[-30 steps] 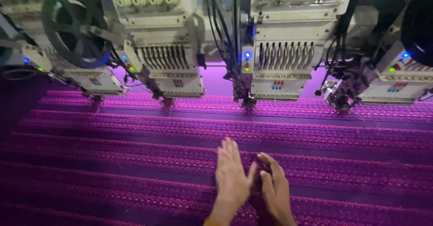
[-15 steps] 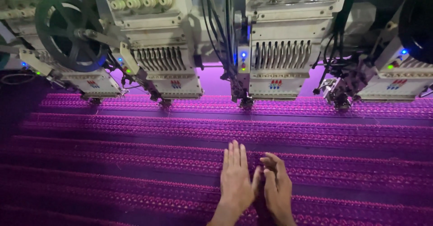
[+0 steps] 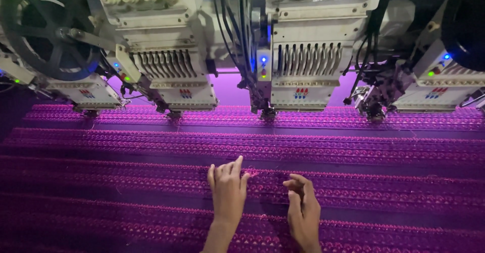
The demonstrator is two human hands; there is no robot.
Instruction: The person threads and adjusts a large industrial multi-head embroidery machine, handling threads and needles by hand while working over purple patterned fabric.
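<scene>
A wide purple fabric [image 3: 126, 182] with rows of embroidered pattern lies stretched under a multi-head embroidery machine. My left hand [image 3: 227, 190] rests flat on the fabric near the bottom centre, fingers together and pointing away from me. Just to its right, my right hand [image 3: 303, 205] touches the fabric with its fingers curled and thumb close to the forefinger, as if pinching at the stitching; whether it holds a thread I cannot tell. Both hands are well short of the needles.
Several embroidery heads stand in a row along the back: one at left centre [image 3: 172, 76], one at centre [image 3: 303, 71], one at right [image 3: 429, 88]. A dark spoked wheel [image 3: 48, 30] sits at far left. Cables [image 3: 237, 25] hang between heads.
The view has shifted and my hands have moved apart. The left hand slid forward on the fabric; the right hand's fingers have curled in.
</scene>
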